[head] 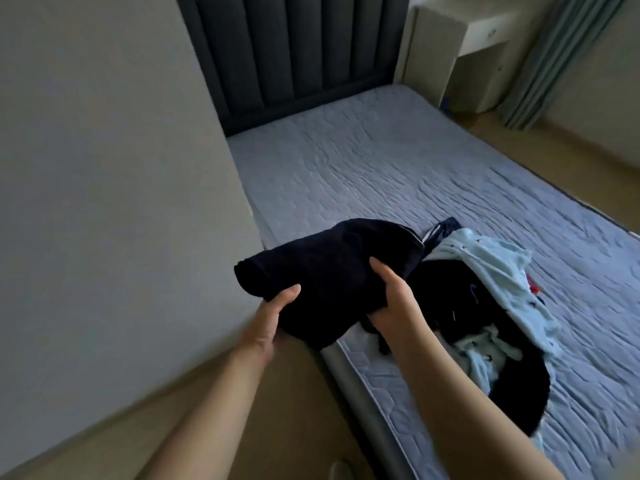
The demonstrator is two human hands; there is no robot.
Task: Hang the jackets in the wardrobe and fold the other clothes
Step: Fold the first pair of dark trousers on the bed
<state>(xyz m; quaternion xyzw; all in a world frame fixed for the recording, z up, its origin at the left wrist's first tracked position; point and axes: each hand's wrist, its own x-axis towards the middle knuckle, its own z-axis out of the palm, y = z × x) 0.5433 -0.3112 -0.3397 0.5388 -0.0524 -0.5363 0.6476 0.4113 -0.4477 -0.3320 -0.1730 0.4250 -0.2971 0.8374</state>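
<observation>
A folded dark navy garment (329,271) is held up over the near left corner of the bed. My left hand (268,318) grips its near left edge, thumb on top and fingers hidden beneath. My right hand (391,296) grips its right side the same way. To the right, a pile of clothes lies on the mattress (363,168): a light blue patterned garment (491,268) draped over dark clothes (446,296).
A dark padded headboard (287,53) stands at the bed's far end. A plain wall (104,168) runs along the left of the bed. A pale bedside unit (446,57) and a curtain (561,60) are at the back right. Wooden floor (588,188) lies beyond the bed.
</observation>
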